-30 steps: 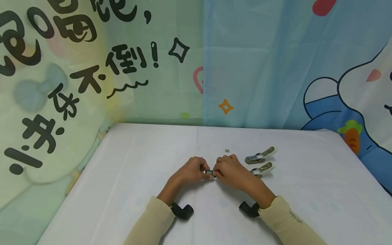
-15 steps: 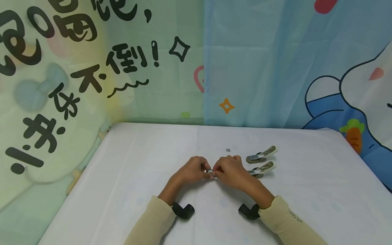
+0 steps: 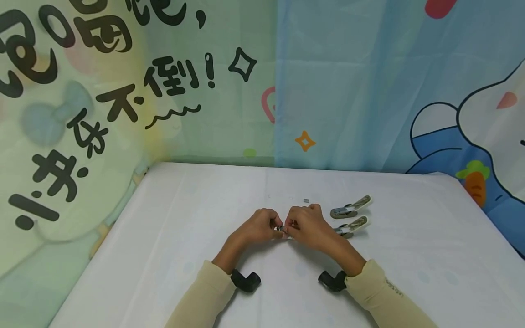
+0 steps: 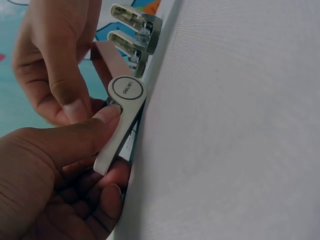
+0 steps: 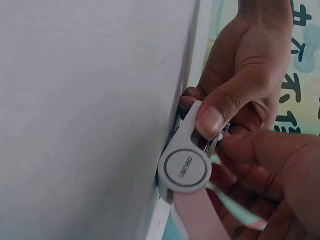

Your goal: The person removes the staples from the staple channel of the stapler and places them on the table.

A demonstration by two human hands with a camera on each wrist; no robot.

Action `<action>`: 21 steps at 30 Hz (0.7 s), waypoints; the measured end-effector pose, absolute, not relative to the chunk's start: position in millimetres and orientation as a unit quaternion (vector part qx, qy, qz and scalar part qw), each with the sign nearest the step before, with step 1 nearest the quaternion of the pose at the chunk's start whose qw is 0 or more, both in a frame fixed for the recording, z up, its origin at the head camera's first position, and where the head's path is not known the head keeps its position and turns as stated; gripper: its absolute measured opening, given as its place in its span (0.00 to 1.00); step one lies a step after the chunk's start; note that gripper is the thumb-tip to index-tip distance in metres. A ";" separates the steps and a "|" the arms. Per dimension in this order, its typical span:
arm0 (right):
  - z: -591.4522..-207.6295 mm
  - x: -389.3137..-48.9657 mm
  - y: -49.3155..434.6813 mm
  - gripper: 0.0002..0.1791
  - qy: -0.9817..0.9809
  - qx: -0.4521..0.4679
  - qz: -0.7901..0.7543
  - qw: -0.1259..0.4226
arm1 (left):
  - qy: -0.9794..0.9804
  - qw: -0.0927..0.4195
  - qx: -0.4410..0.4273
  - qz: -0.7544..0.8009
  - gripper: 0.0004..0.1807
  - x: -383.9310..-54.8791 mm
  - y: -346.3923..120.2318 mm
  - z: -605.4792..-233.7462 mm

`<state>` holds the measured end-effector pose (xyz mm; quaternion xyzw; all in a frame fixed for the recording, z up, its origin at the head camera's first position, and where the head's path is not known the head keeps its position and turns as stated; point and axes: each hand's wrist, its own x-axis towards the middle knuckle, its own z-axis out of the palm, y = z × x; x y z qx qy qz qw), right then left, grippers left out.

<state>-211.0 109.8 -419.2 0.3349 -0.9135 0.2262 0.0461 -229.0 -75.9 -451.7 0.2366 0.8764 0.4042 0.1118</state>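
Note:
My left hand grips a small white stapler with a round, lettered hinge end; in the left wrist view the thumb presses its side and the fingers curl beneath. A pink arm of the stapler swings away from the white body. My right hand meets the left over the table, its thumb and finger pinching a small metal piece at the stapler's inner channel. I cannot tell whether this piece is a staple strip or part of the stapler. Fingers hide much of the channel.
Two more staplers lie opened out to the right, the farther stapler and the nearer stapler, partly behind my right hand. A tiny grey strip lies beyond the hands on the white table. Printed curtains hang behind the table.
The right hand has lifted and tilted slightly at the stapler, and less of the stapler's metal shows between the hands. The left hand keeps its grip in nearly the same place.

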 end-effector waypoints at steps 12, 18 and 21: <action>-418.9 -222.1 127.6 0.11 -0.884 0.363 0.281 0.090 | 0.874 0.111 0.244 0.405 0.08 -231.1 -77.8 -451.2; -421.8 -236.6 149.7 0.06 -0.878 0.320 0.347 0.084 | 0.868 0.117 0.244 0.416 0.08 -232.6 -79.1 -453.8; -423.1 -239.5 158.8 0.07 -0.892 0.283 0.348 0.057 | 0.866 0.122 0.240 0.422 0.09 -232.5 -79.8 -454.6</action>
